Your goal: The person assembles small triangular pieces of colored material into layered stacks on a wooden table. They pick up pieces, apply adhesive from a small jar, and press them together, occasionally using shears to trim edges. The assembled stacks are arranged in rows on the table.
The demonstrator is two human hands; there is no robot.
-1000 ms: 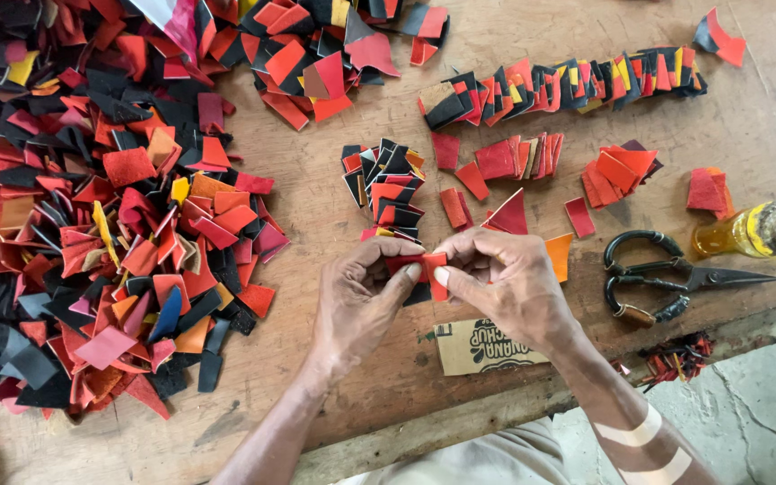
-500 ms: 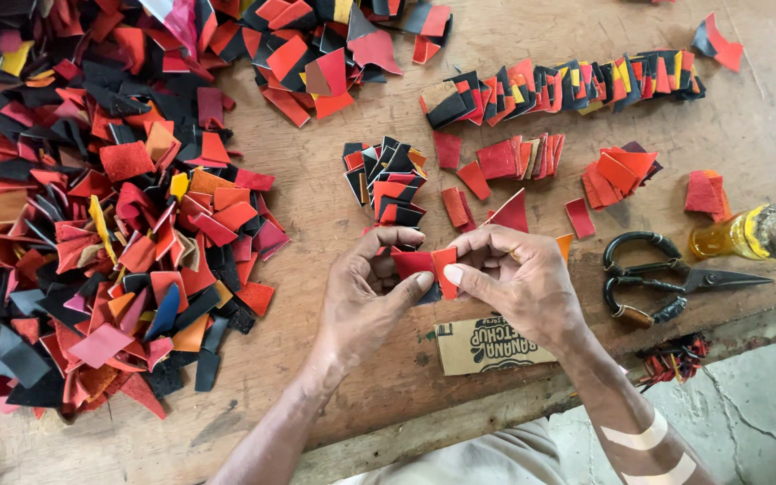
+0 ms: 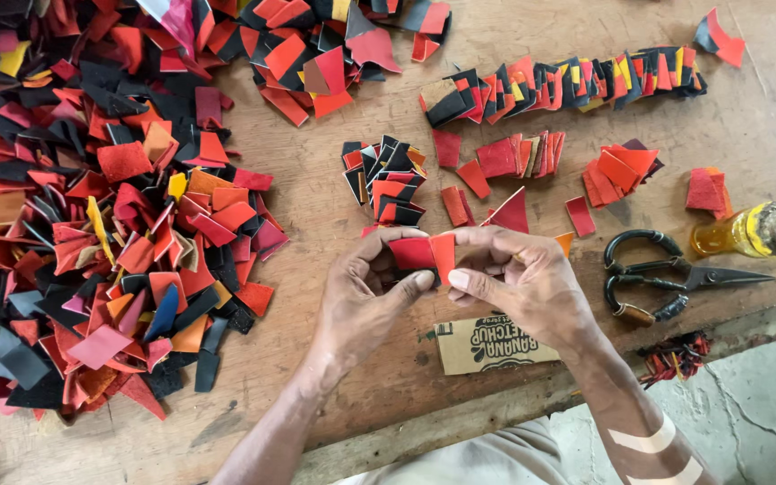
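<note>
You are pinching a small stack of red and black leather pieces [image 3: 419, 253] between both hands, just above the worn wooden table [image 3: 316, 193]. Your left hand [image 3: 365, 301] is curling its fingers and thumb around the near side of the stack, and your right hand [image 3: 523, 278] is gripping the other side, its thumb pressing against the orange-red outer piece.

Judging by what is lying around, the work looks partly done: a long folded row of red, black and yellow pieces [image 3: 568, 85] is sitting finished at the far side, with smaller red stacks [image 3: 523, 154] and a black-and-red bundle [image 3: 386, 180] nearer you. The big loose heap of leather scraps [image 3: 92, 207] on your left is still waiting, so much seems left.

Bare wood is lying between heap and bundle. To your right, black-handled scissors [image 3: 666, 278] and a small yellow bottle [image 3: 747, 232] are crowding the table edge, and a cardboard scrap [image 3: 491, 343] is lying under your wrists.
</note>
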